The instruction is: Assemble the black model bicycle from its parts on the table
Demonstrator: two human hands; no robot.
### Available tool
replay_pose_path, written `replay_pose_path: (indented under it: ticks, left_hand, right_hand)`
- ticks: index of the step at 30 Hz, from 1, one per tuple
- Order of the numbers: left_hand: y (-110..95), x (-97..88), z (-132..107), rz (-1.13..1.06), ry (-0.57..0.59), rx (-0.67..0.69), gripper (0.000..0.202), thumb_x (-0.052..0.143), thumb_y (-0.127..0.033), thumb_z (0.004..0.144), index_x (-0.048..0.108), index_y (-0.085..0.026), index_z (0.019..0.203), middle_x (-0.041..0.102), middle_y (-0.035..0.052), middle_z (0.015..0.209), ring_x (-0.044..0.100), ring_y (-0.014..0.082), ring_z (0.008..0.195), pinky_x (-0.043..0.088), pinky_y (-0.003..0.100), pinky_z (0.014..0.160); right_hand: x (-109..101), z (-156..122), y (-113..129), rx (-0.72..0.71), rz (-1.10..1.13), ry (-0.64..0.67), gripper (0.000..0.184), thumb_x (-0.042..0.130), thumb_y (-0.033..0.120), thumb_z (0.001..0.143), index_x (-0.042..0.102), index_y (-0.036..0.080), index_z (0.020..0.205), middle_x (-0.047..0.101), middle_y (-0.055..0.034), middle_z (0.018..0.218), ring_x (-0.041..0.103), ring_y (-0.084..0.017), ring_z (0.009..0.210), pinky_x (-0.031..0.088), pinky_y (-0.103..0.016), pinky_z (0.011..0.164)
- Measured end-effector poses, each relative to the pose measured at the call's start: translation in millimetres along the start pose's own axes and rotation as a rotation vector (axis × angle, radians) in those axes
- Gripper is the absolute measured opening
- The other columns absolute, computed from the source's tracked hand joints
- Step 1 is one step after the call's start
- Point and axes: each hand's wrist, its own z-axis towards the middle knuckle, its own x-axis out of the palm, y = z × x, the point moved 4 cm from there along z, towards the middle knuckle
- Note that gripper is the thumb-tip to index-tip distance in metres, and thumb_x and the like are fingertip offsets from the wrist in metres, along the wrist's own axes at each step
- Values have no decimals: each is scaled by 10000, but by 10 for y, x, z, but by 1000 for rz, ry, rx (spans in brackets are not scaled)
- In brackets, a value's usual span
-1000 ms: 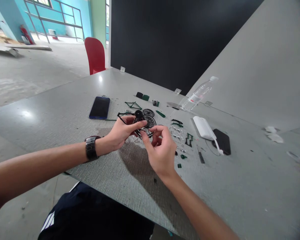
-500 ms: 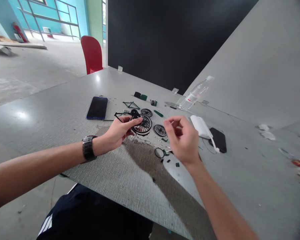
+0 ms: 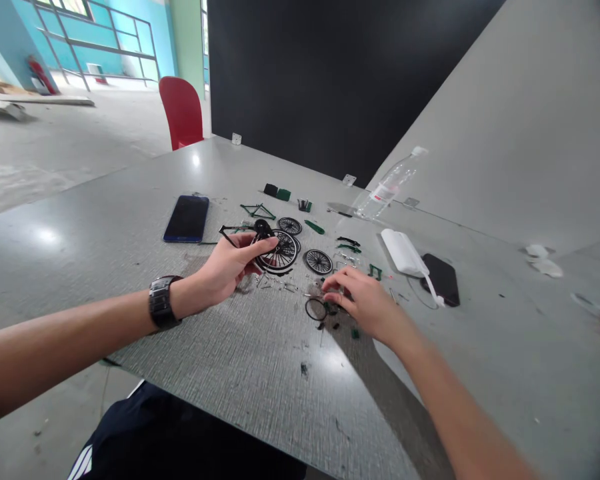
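Note:
My left hand [image 3: 230, 263] is closed around a model bicycle assembly [image 3: 279, 252], a black frame section with a spoked wheel, its thumb pressed near the hub. My right hand [image 3: 363, 300] is down at the table among small parts, thumb and fingers bent close together; whatever lies between the tips is too small to make out. Just left of those fingertips lies a thin black ring [image 3: 315, 309]. Beyond them a loose spoked wheel [image 3: 319, 261] lies flat, with another wheel [image 3: 290, 226] farther back. A dark green bicycle frame [image 3: 258, 211] rests behind my left hand.
On the grey table [image 3: 220, 380] a phone [image 3: 187, 218] lies at left. Green pieces [image 3: 349, 245] and a green bracket [image 3: 375, 271] are spread at centre. To the right are a clear bottle [image 3: 390, 185], a white device [image 3: 404, 252] and a black slab [image 3: 441, 280].
My right hand has come down from above the loose wheel to the small parts beside the black ring. The left hand keeps its hold on the bicycle assembly.

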Motion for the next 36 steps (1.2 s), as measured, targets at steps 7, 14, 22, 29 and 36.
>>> replay_pose_path:
  ticks: [7,14,22,29,36]
  left_hand:
    - [9,4,-12,18,25,7,322,892,-372,673,675,-147,753,662,-4,731,633,72,616,417,169,466]
    - [37,-3,4,39,36,10,334,889,-389,683,679,-148,781,677,6,750,611,66,597,422,168,470]
    - [39,-21,2,52,44,15,318,876,-392,699,682,-155,785,689,13,776,606,71,620,436,180,505]
    - [22,4,-15,71,46,16,307,869,-383,706,678,-151,773,680,14,768,616,85,621,431,200,510]
    - [21,-3,-18,81,50,23,328,871,-405,707,691,-149,808,683,15,789,615,81,629,438,189,514]
  right_hand:
    - [79,5,-13,20,-69,14,170,490,263,967,607,243,845,639,-46,957,617,-183,831,498,-323,732]
    - [-25,-21,9,31,-161,-16,97,556,280,945,611,242,876,657,-48,974,596,-242,958,458,-394,838]
    - [-16,-46,13,35,-203,-11,120,588,267,935,637,251,826,652,-41,926,592,-249,925,445,-396,798]
    - [-32,-18,42,-6,-179,-9,104,594,270,934,623,253,835,647,-40,895,594,-239,895,459,-379,767]
    - [54,-7,83,-55,-146,12,117,562,265,957,615,264,852,631,-31,899,576,-219,889,463,-354,772]
